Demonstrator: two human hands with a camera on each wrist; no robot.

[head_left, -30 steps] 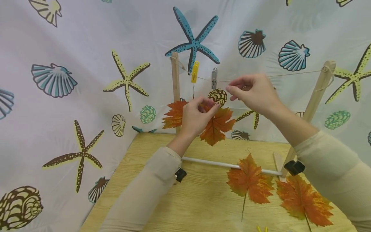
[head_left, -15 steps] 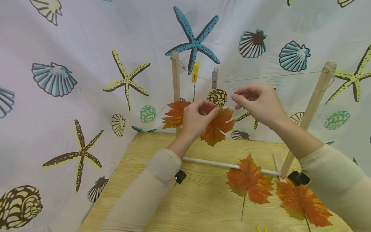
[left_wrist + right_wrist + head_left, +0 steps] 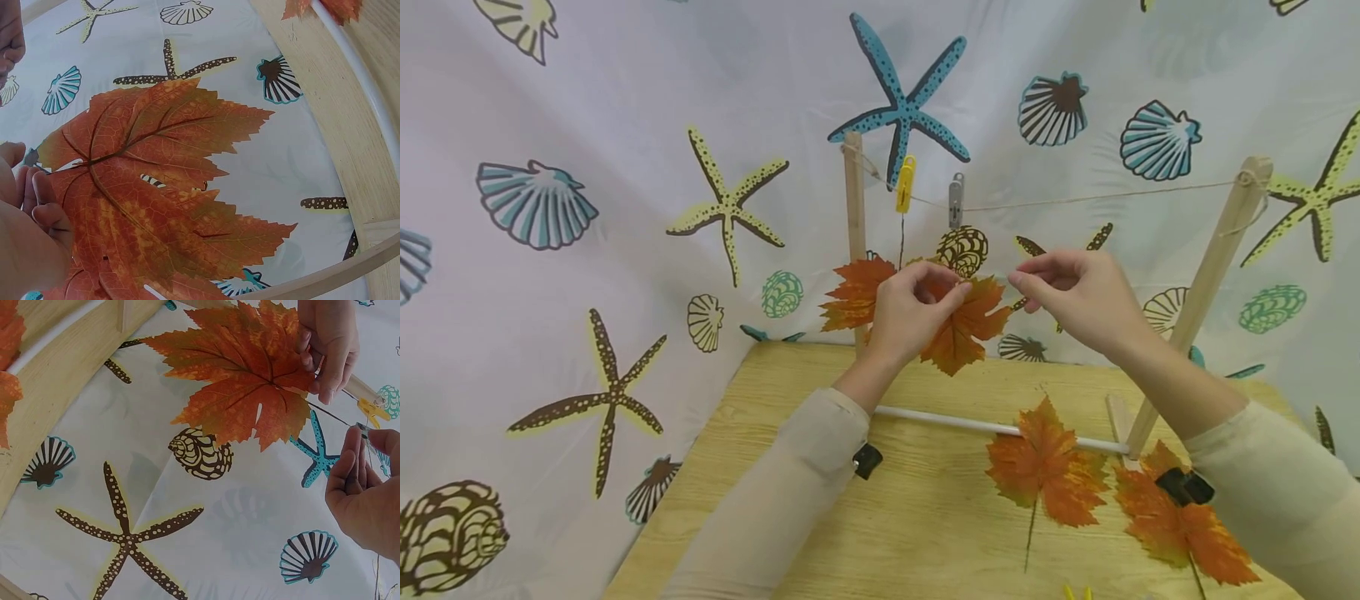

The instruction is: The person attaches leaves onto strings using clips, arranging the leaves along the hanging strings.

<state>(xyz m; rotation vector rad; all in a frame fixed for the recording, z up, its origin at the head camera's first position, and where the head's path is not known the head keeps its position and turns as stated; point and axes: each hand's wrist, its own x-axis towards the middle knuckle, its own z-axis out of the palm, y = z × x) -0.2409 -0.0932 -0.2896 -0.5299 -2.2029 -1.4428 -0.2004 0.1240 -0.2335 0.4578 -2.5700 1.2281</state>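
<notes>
My left hand [image 3: 943, 283] pinches an orange maple leaf [image 3: 962, 325] at its base and holds it up in front of the wooden line frame; the left wrist view shows the fingers [image 3: 37, 206] at the leaf [image 3: 150, 187]. Just to the right, my right hand [image 3: 1026, 287] has thumb and forefinger pinched, apparently on the leaf's thin stem [image 3: 337, 415], as the right wrist view shows [image 3: 357, 459]. Above them a yellow clip [image 3: 906, 185] and a grey clip [image 3: 955, 200] sit on the string [image 3: 1112, 197]. A second leaf [image 3: 850, 296] hangs from the yellow clip.
The string runs between two wooden posts [image 3: 853, 208] [image 3: 1213, 267] joined by a white rod [image 3: 940, 421] on a wooden table [image 3: 760, 467]. Two more leaves [image 3: 1045, 471] [image 3: 1180, 517] lie on the table, yellow clips [image 3: 1075, 593] at the near edge. A shell-patterned curtain hangs behind.
My right hand has come down from the string near the grey clip to the level of the held leaf. The left hand and its leaf have barely moved.
</notes>
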